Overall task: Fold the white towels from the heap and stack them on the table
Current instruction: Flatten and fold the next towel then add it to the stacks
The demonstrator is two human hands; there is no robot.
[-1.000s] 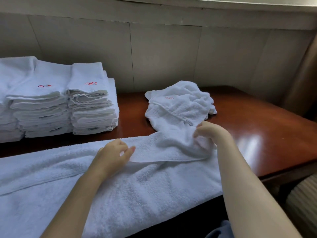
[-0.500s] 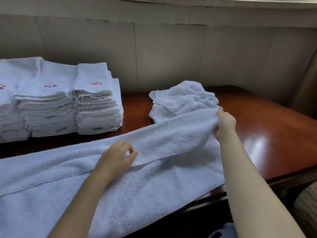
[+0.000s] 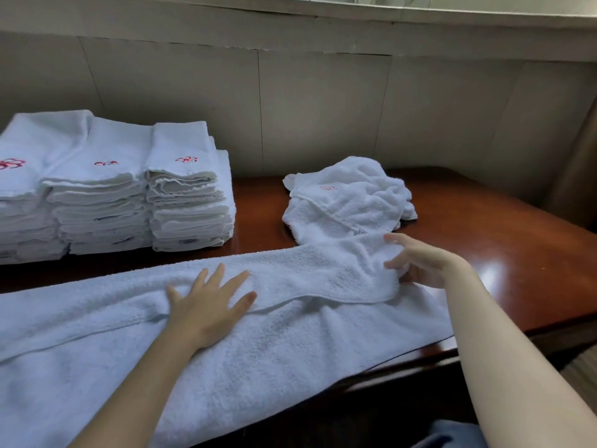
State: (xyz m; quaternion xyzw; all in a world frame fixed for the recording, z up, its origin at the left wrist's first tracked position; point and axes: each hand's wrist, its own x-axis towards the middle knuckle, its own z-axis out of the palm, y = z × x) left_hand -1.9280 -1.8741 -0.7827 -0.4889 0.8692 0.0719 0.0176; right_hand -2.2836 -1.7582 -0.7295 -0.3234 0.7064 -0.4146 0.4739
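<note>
A long white towel point(image 3: 290, 344) lies spread across the front of the wooden table point(image 3: 504, 253), its far long edge folded over toward me. My left hand point(image 3: 210, 302) presses flat on the folded part, fingers spread. My right hand point(image 3: 420, 263) hovers at the towel's right end with fingers straight, touching the folded flap without gripping it. Behind that end sits a small heap of crumpled white towels point(image 3: 349, 198). At the back left stand stacks of folded white towels point(image 3: 129, 195) with red embroidery.
A grey panelled wall point(image 3: 323, 108) runs behind the table. The table's front edge crosses at the lower right, with a striped seat point(image 3: 581, 373) beyond it. Bare glossy wood lies to the right of the heap.
My right hand laid the towel's far edge down toward me and let go. My left hand went from pinching the fold to pressing flat on it.
</note>
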